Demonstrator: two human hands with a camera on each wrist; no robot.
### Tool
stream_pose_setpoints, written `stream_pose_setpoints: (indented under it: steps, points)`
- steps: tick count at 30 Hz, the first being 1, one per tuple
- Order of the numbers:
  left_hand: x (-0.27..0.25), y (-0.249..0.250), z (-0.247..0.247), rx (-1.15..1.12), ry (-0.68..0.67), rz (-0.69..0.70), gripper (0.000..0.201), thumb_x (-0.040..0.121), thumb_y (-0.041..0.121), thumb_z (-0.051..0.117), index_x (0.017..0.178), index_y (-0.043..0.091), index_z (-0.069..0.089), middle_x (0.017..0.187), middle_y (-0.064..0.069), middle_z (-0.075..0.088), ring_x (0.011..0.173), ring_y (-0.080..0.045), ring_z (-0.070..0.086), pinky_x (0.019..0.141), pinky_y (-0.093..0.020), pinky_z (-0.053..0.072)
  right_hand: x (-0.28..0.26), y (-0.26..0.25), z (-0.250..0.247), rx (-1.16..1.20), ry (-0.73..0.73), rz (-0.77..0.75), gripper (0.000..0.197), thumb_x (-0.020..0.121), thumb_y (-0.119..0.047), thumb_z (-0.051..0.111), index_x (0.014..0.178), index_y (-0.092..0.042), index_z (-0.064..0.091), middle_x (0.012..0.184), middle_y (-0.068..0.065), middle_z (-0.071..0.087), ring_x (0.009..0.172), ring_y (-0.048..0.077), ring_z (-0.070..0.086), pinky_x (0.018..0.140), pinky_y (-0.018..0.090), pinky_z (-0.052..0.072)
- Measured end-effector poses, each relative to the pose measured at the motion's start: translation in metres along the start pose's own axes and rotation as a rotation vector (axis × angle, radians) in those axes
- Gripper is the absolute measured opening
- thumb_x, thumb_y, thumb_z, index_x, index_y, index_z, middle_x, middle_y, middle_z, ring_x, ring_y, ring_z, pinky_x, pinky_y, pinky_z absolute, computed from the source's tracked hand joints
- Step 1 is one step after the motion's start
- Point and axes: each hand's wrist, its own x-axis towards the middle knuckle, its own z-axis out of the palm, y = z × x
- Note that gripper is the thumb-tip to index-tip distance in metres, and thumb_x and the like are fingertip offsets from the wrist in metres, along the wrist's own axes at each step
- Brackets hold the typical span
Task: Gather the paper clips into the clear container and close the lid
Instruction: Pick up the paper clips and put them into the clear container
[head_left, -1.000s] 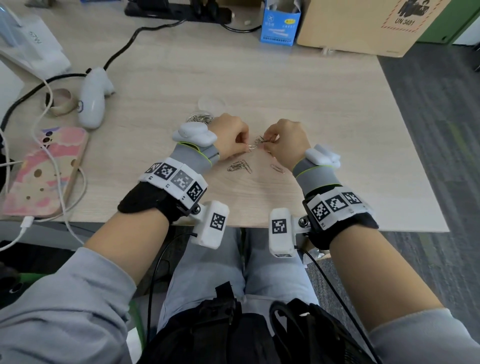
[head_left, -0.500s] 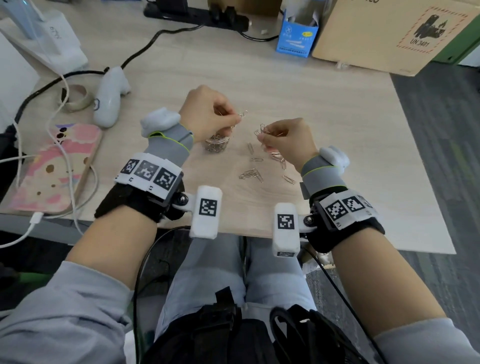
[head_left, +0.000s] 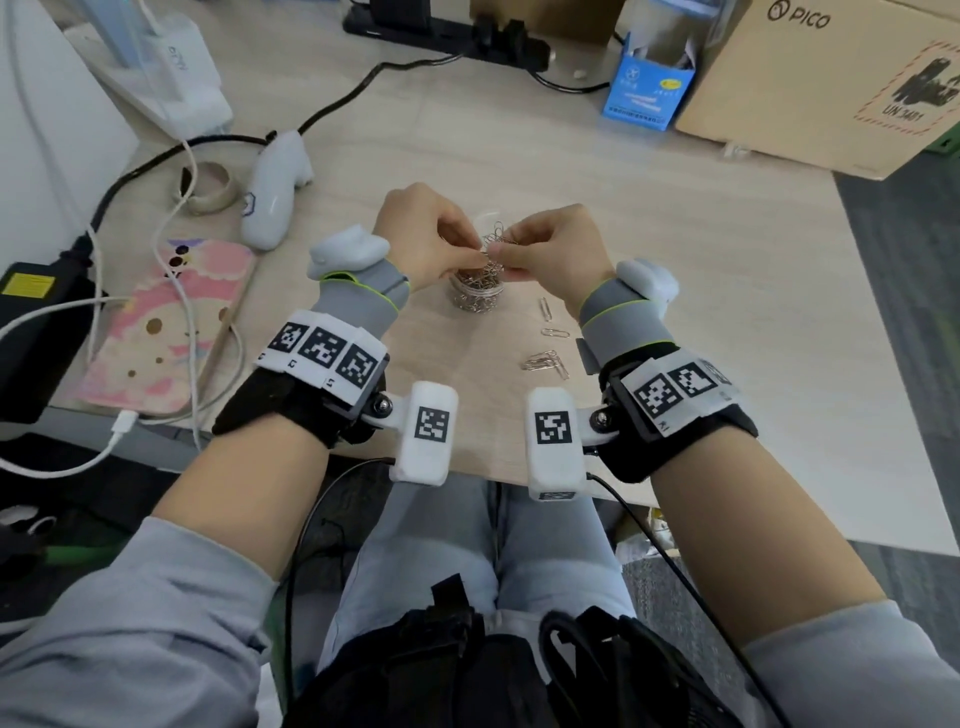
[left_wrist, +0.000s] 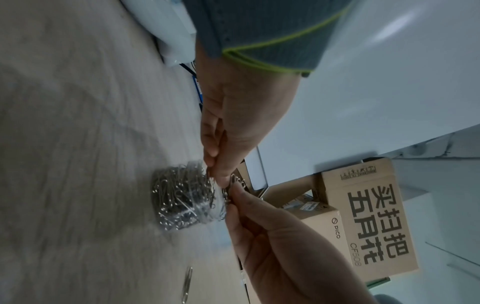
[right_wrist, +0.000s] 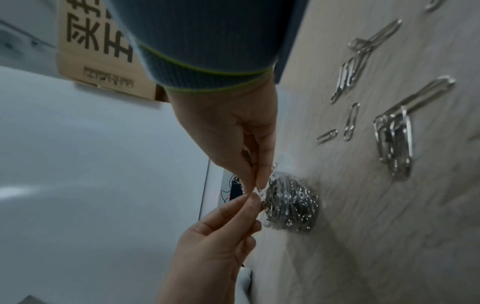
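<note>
A small clear container (head_left: 477, 297) stands on the desk, nearly full of silver paper clips; it also shows in the wrist views (left_wrist: 182, 197) (right_wrist: 292, 205). Both hands hover just over its open mouth. My left hand (head_left: 474, 254) (left_wrist: 217, 175) and my right hand (head_left: 497, 253) (right_wrist: 255, 185) meet fingertip to fingertip, each pinching a small tangle of paper clips (head_left: 496, 239). Several loose clips (head_left: 544, 361) (right_wrist: 394, 144) lie on the desk near my right wrist. A clear curved edge behind the hands may be the lid (head_left: 491, 213).
A white handheld device (head_left: 272, 195), a tape roll (head_left: 208, 187), a pink phone (head_left: 166, 332) and cables lie to the left. A blue box (head_left: 647, 88) and a cardboard box (head_left: 821, 83) stand at the back. The desk's front edge (head_left: 483, 473) is near my wrists.
Both hands left the loose clips near the desk's front and rose over the container, the left first, then the right carrying clips. Their fingertips now meet above the mouth.
</note>
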Motion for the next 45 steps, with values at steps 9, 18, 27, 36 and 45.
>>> stream_pose_setpoints:
  steps: [9,18,27,36,45]
  points:
    - [-0.005,-0.016,0.0,-0.124,0.094,0.0,0.013,0.078,0.007,0.066,0.09,0.009,0.071,0.078,-0.009,0.068,0.051,0.005,0.057,0.05,-0.004,0.043,0.003,-0.008,0.011,-0.117,-0.034,-0.028,0.009,0.07,-0.008,0.077,0.075,-0.003,0.072,0.062,0.009,0.065,0.054,0.019,0.064,0.077,0.041,0.059]
    - [-0.005,-0.017,0.008,0.063,0.094,0.032,0.014,0.077,0.02,0.067,0.089,0.017,0.074,0.097,-0.007,0.065,0.069,-0.016,0.049,0.073,-0.025,0.04,0.003,0.004,-0.002,-0.097,0.146,-0.065,0.008,0.071,-0.005,0.07,0.079,-0.003,0.071,0.053,-0.002,0.057,0.032,0.0,0.053,0.046,0.019,0.047]
    - [-0.009,-0.008,0.008,0.027,0.147,0.065,0.013,0.077,0.018,0.066,0.089,0.019,0.072,0.088,0.003,0.062,0.06,-0.005,0.047,0.069,-0.018,0.041,-0.003,0.016,-0.004,-0.088,0.162,-0.023,0.019,0.076,-0.017,0.072,0.065,-0.017,0.056,0.055,-0.006,0.052,0.032,-0.001,0.053,0.041,0.018,0.042]
    - [-0.034,0.036,0.045,-0.048,0.019,0.286,0.02,0.082,0.007,0.058,0.096,0.007,0.071,0.099,-0.013,0.071,0.075,-0.005,0.065,0.067,-0.002,0.04,-0.041,0.056,-0.049,-0.216,0.265,-0.03,0.034,0.083,0.0,0.044,0.101,-0.007,0.071,0.104,0.006,0.071,0.094,0.012,0.064,0.066,-0.002,0.041]
    - [-0.049,0.035,0.096,0.43,-0.366,0.128,0.037,0.094,0.01,0.04,0.126,-0.007,0.044,0.148,-0.023,0.029,0.141,-0.03,0.023,0.115,-0.036,0.019,-0.083,0.077,-0.063,-0.484,-0.009,-0.093,0.032,0.084,0.001,0.048,0.113,0.009,0.061,0.126,0.023,0.059,0.119,0.037,0.051,0.101,0.04,0.036]
